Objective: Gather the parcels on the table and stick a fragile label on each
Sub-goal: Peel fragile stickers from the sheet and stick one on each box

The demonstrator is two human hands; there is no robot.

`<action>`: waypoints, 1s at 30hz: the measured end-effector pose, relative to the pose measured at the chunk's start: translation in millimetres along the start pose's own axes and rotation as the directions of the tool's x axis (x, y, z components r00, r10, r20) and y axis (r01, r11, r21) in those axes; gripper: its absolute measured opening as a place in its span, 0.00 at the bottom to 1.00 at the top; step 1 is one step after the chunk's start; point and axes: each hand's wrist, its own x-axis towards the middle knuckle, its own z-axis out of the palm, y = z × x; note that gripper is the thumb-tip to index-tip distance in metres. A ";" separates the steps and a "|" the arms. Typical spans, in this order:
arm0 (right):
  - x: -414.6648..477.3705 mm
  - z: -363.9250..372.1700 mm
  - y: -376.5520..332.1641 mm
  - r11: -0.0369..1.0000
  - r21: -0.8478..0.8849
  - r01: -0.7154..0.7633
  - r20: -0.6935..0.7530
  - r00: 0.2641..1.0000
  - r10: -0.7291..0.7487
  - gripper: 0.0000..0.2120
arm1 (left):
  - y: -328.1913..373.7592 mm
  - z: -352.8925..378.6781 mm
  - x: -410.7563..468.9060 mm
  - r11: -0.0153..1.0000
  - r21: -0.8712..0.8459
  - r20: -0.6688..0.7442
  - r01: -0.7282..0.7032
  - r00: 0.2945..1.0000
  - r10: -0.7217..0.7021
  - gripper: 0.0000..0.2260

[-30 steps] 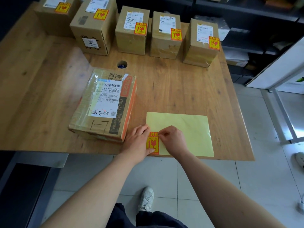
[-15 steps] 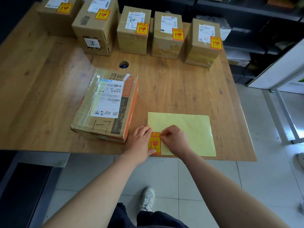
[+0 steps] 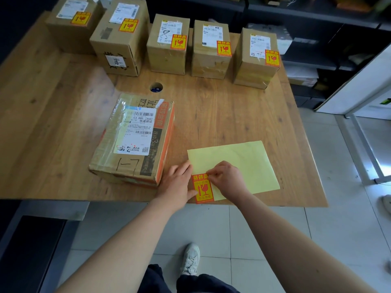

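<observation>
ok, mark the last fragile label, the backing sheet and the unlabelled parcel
fragile label (image 3: pixel 202 188), head view, on its glass symbol
backing sheet (image 3: pixel 249 159), head view, bare yellow middle
unlabelled parcel (image 3: pixel 135 132), head view, on its white shipping label

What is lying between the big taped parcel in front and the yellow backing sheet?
In the head view, the left hand rests flat on the table between the big taped parcel and the yellow backing sheet; farther back, only bare wood.
</observation>
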 end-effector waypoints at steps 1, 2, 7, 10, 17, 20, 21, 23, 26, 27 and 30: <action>-0.8 0.6 -0.7 1.000 0.001 -0.001 0.004 1.000 0.001 0.08 | 0.0 0.1 0.1 1.000 -0.002 0.004 0.001 1.000 -0.001 0.34; -1.3 0.6 -1.3 1.000 0.007 -0.003 0.009 1.000 0.003 0.08 | 0.0 0.4 0.4 1.000 -0.003 0.002 0.002 1.000 -0.002 0.34; -0.6 -3.6 -1.0 0.995 0.078 -0.060 -0.011 0.998 0.061 0.06 | 0.6 3.1 -0.4 1.000 0.000 -0.002 0.014 1.000 -0.014 0.34; 0.2 -3.4 -0.6 0.997 0.061 -0.050 -0.010 0.999 0.051 0.09 | 0.3 4.5 -2.0 1.000 0.003 -0.009 0.010 1.000 -0.010 0.33; 1.8 -7.4 -1.6 0.990 0.108 -0.089 0.030 0.996 0.086 0.02 | -0.4 5.3 -2.3 1.000 -0.009 -0.011 0.012 1.000 -0.012 0.32; 2.9 -6.3 -1.9 0.992 0.094 -0.083 0.026 0.996 0.081 0.05 | -1.0 6.2 -1.6 1.000 -0.013 -0.009 0.012 1.000 -0.012 0.33; 3.5 -4.9 -3.1 0.994 0.078 -0.081 0.027 0.996 0.079 0.05 | -1.1 6.4 -1.4 1.000 -0.015 -0.006 0.012 1.000 -0.012 0.32; 4.2 -2.5 -5.6 0.995 0.055 -0.084 0.023 0.996 0.083 0.04 | -1.5 6.5 -1.4 1.000 -0.023 0.003 0.013 1.000 -0.013 0.32; 3.7 -1.5 -8.0 0.995 0.022 -0.092 0.025 0.995 0.092 0.05 | -1.7 5.8 -1.4 0.999 -0.035 0.015 0.014 1.000 -0.014 0.31; 3.8 -1.9 -7.9 0.995 0.017 -0.094 0.038 0.995 0.093 0.05 | -1.3 5.4 -1.3 0.999 -0.036 0.020 0.016 1.000 -0.015 0.32; 2.6 -7.4 -7.7 0.995 0.042 -0.092 0.113 0.990 0.087 0.05 | -0.9 3.6 -0.6 0.999 -0.029 0.050 0.031 0.998 -0.029 0.33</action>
